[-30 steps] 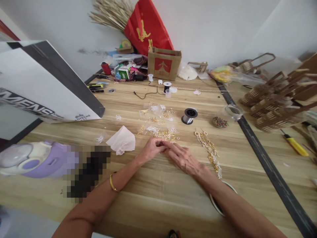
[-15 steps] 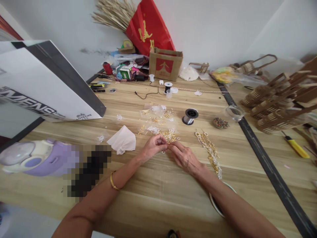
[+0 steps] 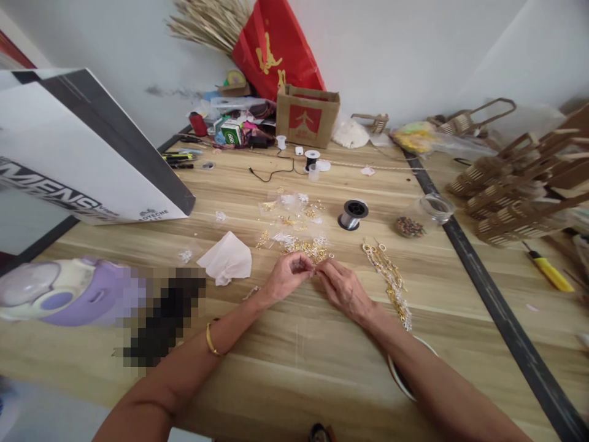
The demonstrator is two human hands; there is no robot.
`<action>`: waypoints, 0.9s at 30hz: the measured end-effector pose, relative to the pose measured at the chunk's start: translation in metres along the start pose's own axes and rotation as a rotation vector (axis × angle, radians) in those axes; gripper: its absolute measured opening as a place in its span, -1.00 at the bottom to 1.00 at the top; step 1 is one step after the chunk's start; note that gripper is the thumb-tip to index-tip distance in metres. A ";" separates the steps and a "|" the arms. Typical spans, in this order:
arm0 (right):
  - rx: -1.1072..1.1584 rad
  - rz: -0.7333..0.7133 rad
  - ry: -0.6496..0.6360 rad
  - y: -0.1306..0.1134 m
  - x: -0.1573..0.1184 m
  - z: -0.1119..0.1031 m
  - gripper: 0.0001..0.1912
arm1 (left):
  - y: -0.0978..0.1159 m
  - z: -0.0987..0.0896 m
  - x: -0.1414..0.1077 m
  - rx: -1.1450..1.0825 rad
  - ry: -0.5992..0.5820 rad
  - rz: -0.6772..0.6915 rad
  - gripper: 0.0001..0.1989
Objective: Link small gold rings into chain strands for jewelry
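Observation:
My left hand (image 3: 288, 274) and my right hand (image 3: 341, 283) meet fingertip to fingertip over the table, both pinched closed. Between them is something too small to make out. A thin silvery chain (image 3: 251, 293) shows at the left of my left wrist and seems to run under that hand; the part in the fingers is hidden. Just beyond my fingertips lies a pile of gold and silver jewellery findings (image 3: 306, 247), some on clear plastic bags. Several gold and silver chains (image 3: 393, 285) lie to the right of my right hand.
A wire spool (image 3: 353, 215) and a jar of beads (image 3: 411, 226) stand at the right. A white tissue (image 3: 226, 258) and a purple-and-cream bottle (image 3: 87, 293) lie at the left. The large white box (image 3: 92, 159), paper bag (image 3: 307, 116) and yellow-handled tool (image 3: 552, 273) are farther out.
The chain that hung below my left fingers now shows at the left of my left wrist. Both hands stay in nearly the same place, still pinched together.

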State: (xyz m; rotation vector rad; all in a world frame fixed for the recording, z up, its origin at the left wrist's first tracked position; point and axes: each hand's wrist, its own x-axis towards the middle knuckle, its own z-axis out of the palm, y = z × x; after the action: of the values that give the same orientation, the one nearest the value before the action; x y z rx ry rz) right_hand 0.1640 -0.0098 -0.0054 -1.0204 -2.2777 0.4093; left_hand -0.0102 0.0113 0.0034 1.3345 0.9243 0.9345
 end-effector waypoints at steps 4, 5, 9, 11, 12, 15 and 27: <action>0.033 0.015 0.000 0.000 0.000 0.000 -0.84 | -0.004 -0.001 0.001 -0.021 -0.028 -0.041 -0.82; 0.032 0.012 0.001 0.000 0.000 0.001 -0.84 | -0.005 -0.001 0.002 -0.023 -0.031 -0.040 -0.82; 0.010 -0.002 0.004 0.001 -0.001 0.002 -0.83 | -0.008 -0.002 0.002 0.015 -0.001 0.001 -0.87; -0.019 -0.006 -0.011 0.002 -0.001 0.002 -0.82 | -0.008 -0.001 0.001 0.056 0.019 0.024 -0.89; -0.036 -0.008 -0.020 0.002 -0.002 0.003 -0.82 | -0.007 -0.001 0.001 0.079 0.024 0.034 -0.88; -0.077 -0.012 -0.034 0.003 -0.002 0.003 -0.81 | -0.006 0.000 0.000 0.138 0.035 0.059 -0.87; -0.266 -0.130 -0.044 -0.002 -0.002 0.000 -0.79 | -0.005 0.001 -0.003 0.651 0.062 0.292 -0.79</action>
State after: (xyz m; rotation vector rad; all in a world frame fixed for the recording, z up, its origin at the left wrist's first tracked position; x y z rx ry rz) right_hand 0.1637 -0.0122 -0.0054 -0.9899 -2.4687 0.0755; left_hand -0.0101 0.0075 -0.0019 2.0436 1.1570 0.9331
